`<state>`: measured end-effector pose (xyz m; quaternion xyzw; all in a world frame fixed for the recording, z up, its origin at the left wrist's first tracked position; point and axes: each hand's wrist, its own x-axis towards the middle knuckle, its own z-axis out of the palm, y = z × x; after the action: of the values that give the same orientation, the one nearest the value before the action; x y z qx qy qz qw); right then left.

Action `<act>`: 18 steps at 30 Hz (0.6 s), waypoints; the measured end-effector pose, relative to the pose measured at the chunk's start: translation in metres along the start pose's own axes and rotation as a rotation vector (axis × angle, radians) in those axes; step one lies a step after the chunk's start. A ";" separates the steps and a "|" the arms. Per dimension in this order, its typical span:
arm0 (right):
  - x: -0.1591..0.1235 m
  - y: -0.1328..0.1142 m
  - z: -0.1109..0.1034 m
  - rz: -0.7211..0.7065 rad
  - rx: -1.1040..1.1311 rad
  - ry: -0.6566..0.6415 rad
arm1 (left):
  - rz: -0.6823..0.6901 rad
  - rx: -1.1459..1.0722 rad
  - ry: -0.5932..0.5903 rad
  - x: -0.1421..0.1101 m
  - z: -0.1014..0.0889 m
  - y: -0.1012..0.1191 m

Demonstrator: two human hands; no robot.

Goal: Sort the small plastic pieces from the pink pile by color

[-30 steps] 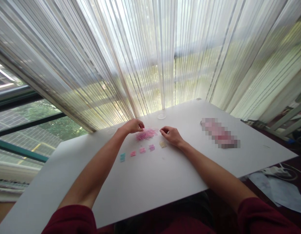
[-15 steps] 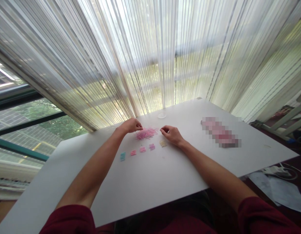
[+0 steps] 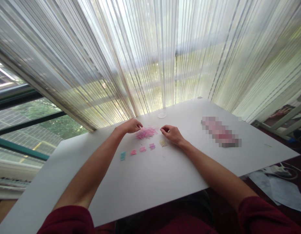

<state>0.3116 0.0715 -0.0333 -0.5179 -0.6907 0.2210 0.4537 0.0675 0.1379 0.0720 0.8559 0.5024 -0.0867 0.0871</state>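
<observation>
A loose heap of thin pink and purple pieces (image 3: 147,132) lies on the white table (image 3: 145,182); the single pieces are too small to name. At the heap's left edge is my left hand (image 3: 133,126), its index finger stretched toward the pieces and a little apart from the thumb. On the other side, my right hand (image 3: 172,134) has thumb and index fingertip pinched together; anything between them is too small to see. Nearer me runs a row of small sorted groups: teal (image 3: 123,156), hot pink (image 3: 133,152), light pink (image 3: 143,149), purple (image 3: 152,146) and beige (image 3: 163,143).
A clear round lid-like disc (image 3: 162,115) rests near the table's far edge. To the right lies a blurred-out pinkish long object (image 3: 220,132). String curtains (image 3: 150,58) hang behind the table. Papers and a white cable (image 3: 282,170) are beyond its right edge.
My left index finger has lifted slightly away from the thumb, at the heap's left edge. My right hand stays pinched in the same place. The groups look unchanged.
</observation>
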 end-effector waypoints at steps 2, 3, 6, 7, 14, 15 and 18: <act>0.000 0.000 0.000 0.001 0.001 0.000 | -0.022 0.091 -0.016 -0.002 -0.001 0.003; 0.000 0.000 0.000 0.000 0.003 -0.001 | -0.033 0.133 -0.016 -0.003 -0.002 0.005; 0.000 -0.001 0.000 0.002 0.006 -0.005 | -0.017 0.214 0.000 -0.007 -0.004 0.013; 0.000 -0.001 -0.001 0.004 0.006 -0.006 | 0.005 0.229 0.004 -0.009 -0.004 0.016; 0.000 -0.001 0.000 0.004 0.003 -0.003 | 0.012 0.289 -0.019 -0.010 0.004 0.035; 0.000 -0.001 0.000 0.003 0.005 -0.004 | 0.004 0.293 -0.018 -0.009 0.005 0.036; 0.001 0.000 0.000 -0.001 0.011 -0.005 | 0.009 0.301 0.000 -0.009 0.008 0.035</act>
<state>0.3111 0.0720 -0.0332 -0.5143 -0.6910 0.2258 0.4550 0.0928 0.1115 0.0685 0.8615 0.4799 -0.1606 -0.0417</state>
